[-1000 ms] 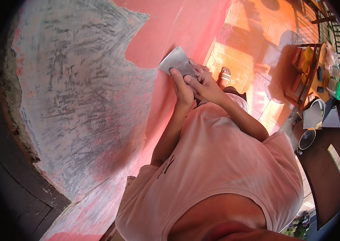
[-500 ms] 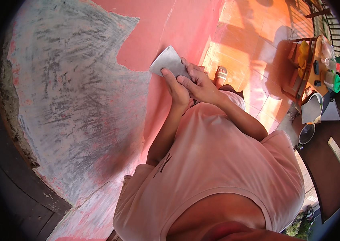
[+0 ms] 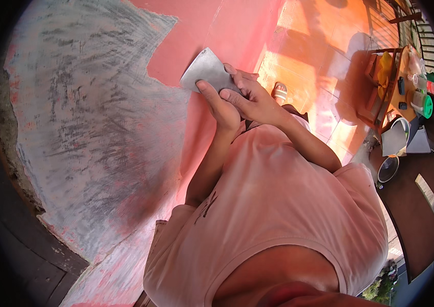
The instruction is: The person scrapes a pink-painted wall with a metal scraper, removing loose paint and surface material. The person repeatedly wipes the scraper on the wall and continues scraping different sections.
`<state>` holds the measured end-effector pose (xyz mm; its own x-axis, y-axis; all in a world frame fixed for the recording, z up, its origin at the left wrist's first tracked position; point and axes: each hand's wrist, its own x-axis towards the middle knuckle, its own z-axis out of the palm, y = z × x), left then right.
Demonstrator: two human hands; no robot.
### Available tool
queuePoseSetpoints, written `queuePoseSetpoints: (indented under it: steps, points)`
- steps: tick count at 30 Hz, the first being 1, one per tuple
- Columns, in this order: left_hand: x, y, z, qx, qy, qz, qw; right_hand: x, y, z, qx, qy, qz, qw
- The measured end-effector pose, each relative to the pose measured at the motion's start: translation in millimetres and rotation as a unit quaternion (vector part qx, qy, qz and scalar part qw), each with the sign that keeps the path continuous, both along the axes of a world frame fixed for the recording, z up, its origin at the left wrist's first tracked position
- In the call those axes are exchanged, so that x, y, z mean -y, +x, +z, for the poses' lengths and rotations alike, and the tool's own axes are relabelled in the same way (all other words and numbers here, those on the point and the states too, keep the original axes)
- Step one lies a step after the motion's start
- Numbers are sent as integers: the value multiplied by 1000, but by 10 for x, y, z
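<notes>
Both hands hold a grey, curved sheet of what looks like sandpaper (image 3: 207,70) in front of the pink wall. My left hand (image 3: 223,110) grips its lower edge, with the thumb lying on the grey face and the other fingers hidden behind. My right hand (image 3: 253,100) is closed on the sheet's right side, its thumb next to my left hand and its fingertips at the far edge. The wall's large grey, scuffed patch (image 3: 99,117) borders the pink paint (image 3: 196,28) just left of the sheet.
Dark wooden trim (image 3: 22,235) runs along the wall's left edge beside broken plaster. At the right, a wooden table (image 3: 406,66) holds a green-lidded container (image 3: 426,106) and other items. A white bucket (image 3: 400,130) stands near a brown panel (image 3: 421,225). Orange floor tiles (image 3: 309,66) lie beyond my feet.
The sandpaper has shifted slightly left and tilted, so more of its face shows. My hands moved a little with it, and the view shifted slightly.
</notes>
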<state>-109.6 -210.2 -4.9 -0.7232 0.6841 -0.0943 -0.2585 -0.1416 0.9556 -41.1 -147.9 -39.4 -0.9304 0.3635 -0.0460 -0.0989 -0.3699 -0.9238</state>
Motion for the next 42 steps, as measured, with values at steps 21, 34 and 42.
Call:
queuePoseSetpoints:
  steps: [21,34,42]
  points:
    - [-13,53,-111,18,-19,25,999,40,70,-37,8,26,-24,999]
    - [-16,43,68,-18,-21,41,999,78,53,97,14,-13,-19,1000]
    - [-35,52,169,14,-2,37,999,-1,72,272,45,-96,35,994]
